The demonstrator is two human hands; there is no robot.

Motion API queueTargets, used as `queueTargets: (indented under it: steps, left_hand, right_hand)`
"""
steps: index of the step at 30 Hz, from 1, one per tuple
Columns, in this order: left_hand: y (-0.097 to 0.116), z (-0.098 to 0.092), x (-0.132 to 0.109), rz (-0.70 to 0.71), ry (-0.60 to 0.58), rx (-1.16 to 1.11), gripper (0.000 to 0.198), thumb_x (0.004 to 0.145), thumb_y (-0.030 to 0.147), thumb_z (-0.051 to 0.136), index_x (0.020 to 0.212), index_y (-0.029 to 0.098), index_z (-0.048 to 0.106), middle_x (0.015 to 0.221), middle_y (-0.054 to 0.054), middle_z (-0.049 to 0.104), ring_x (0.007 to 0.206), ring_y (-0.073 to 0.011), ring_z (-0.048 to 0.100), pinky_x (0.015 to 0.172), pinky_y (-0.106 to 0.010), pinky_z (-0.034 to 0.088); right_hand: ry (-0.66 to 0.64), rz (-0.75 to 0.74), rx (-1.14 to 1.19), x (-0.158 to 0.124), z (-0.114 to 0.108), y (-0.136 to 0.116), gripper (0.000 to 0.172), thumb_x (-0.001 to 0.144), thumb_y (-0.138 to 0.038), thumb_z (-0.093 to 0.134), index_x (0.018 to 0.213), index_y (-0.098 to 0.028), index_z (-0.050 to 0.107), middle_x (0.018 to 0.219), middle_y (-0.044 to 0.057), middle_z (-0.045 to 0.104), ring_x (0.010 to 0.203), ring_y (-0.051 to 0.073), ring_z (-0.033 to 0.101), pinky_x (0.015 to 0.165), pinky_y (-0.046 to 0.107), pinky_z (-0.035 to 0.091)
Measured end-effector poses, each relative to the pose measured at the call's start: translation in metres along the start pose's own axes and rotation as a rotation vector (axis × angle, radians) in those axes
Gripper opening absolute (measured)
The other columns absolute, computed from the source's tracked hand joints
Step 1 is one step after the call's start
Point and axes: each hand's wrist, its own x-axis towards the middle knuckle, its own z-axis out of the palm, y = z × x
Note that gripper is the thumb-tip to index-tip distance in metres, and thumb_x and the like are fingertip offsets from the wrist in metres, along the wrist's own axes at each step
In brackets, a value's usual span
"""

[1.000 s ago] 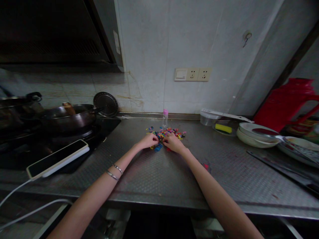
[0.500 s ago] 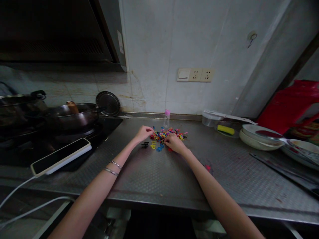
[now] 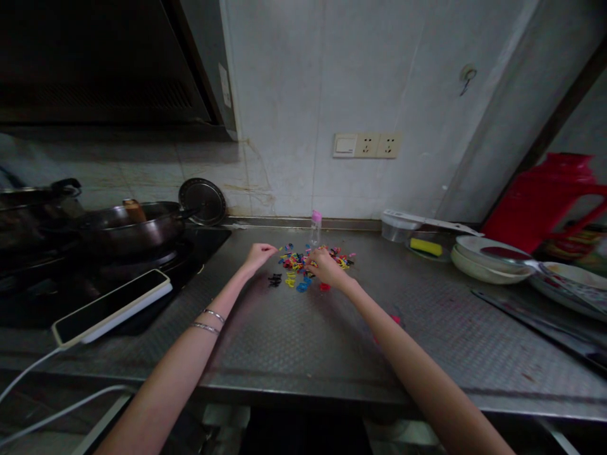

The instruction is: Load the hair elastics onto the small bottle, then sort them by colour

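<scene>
A pile of small multicoloured pieces (image 3: 294,261) lies on the metal counter (image 3: 275,335). Just left of the pile, my left hand (image 3: 260,255) has its fingers pinched, with a tiny yellow piece (image 3: 280,249) at the fingertips. My right hand (image 3: 324,265) reaches down over the pile with its fingers together; whatever it holds is hidden. In front of the pile lie small groups: black pieces (image 3: 274,280), yellow pieces (image 3: 290,279), blue pieces (image 3: 304,284) and red pieces (image 3: 325,287). Behind it stands a clear bottle with a pink cap (image 3: 316,227).
On the left are a phone (image 3: 111,306) with a cable, a pan (image 3: 135,227) and a round lid (image 3: 202,201). To the right are a yellow sponge (image 3: 425,246), stacked bowls (image 3: 488,268), a long dark utensil (image 3: 531,322) and a red thermos (image 3: 545,202).
My left hand has moved left, off the pile's edge, and a yellow piece now shows at its fingertips. My right hand has shifted slightly left and up. The camera view has shifted a little.
</scene>
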Motion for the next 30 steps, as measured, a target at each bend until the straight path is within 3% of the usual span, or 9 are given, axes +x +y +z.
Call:
queueTargets:
  steps: [4, 8, 12, 17, 24, 30]
  left_hand:
    - [0.002, -0.002, -0.002, -0.016, 0.025, -0.016, 0.019, 0.066, 0.024, 0.059, 0.073, 0.011, 0.070, 0.051, -0.002, 0.060, 0.047, -0.0093, 0.045, 0.048, -0.021, 0.031]
    - [0.000, -0.003, -0.003, -0.008, 0.020, -0.029, 0.017, 0.066, 0.022, 0.059, 0.072, 0.010, 0.070, 0.050, -0.001, 0.059, 0.048, -0.0097, 0.046, 0.048, -0.021, 0.032]
    - [-0.003, -0.005, -0.002, 0.007, 0.022, -0.036, 0.017, 0.065, 0.022, 0.059, 0.070, 0.010, 0.069, 0.049, -0.001, 0.058, 0.049, -0.0105, 0.048, 0.049, -0.021, 0.033]
    - [-0.002, -0.006, -0.001, 0.017, 0.026, -0.030, 0.017, 0.065, 0.024, 0.059, 0.070, 0.010, 0.069, 0.048, -0.001, 0.058, 0.050, -0.0105, 0.048, 0.050, -0.021, 0.034]
    - [-0.001, -0.006, -0.002, 0.032, 0.012, -0.002, 0.018, 0.066, 0.023, 0.058, 0.069, 0.010, 0.069, 0.052, -0.002, 0.060, 0.052, -0.0109, 0.049, 0.051, -0.021, 0.035]
    - [-0.008, -0.003, 0.002, 0.036, -0.022, 0.021, 0.021, 0.065, 0.027, 0.059, 0.073, 0.010, 0.070, 0.058, -0.004, 0.064, 0.054, -0.0116, 0.051, 0.052, -0.022, 0.035]
  right_hand:
    - [-0.108, -0.024, -0.097, 0.023, 0.002, -0.021, 0.019, 0.083, -0.019, 0.047, 0.084, -0.013, 0.065, 0.090, 0.010, 0.060, 0.090, 0.018, 0.049, 0.085, 0.029, 0.033]
    - [-0.178, -0.078, -0.151, 0.041, 0.020, -0.034, 0.021, 0.083, -0.019, 0.046, 0.083, -0.011, 0.065, 0.090, 0.011, 0.060, 0.090, 0.018, 0.049, 0.085, 0.029, 0.032]
    - [-0.189, -0.056, -0.146, 0.045, 0.036, -0.040, 0.022, 0.084, -0.021, 0.045, 0.084, -0.012, 0.066, 0.092, 0.011, 0.059, 0.093, 0.020, 0.047, 0.081, 0.028, 0.035]
    - [-0.205, -0.048, -0.139, 0.045, 0.041, -0.044, 0.021, 0.083, -0.021, 0.047, 0.086, -0.015, 0.066, 0.095, 0.010, 0.058, 0.097, 0.020, 0.045, 0.080, 0.028, 0.036]
    - [-0.182, -0.131, -0.108, 0.041, 0.029, -0.028, 0.021, 0.083, -0.022, 0.048, 0.087, -0.015, 0.067, 0.090, 0.009, 0.061, 0.089, 0.017, 0.050, 0.085, 0.028, 0.034]
    - [-0.065, -0.028, -0.096, 0.007, -0.009, 0.007, 0.022, 0.084, -0.024, 0.047, 0.085, -0.015, 0.067, 0.089, 0.009, 0.062, 0.087, 0.017, 0.052, 0.080, 0.026, 0.035]
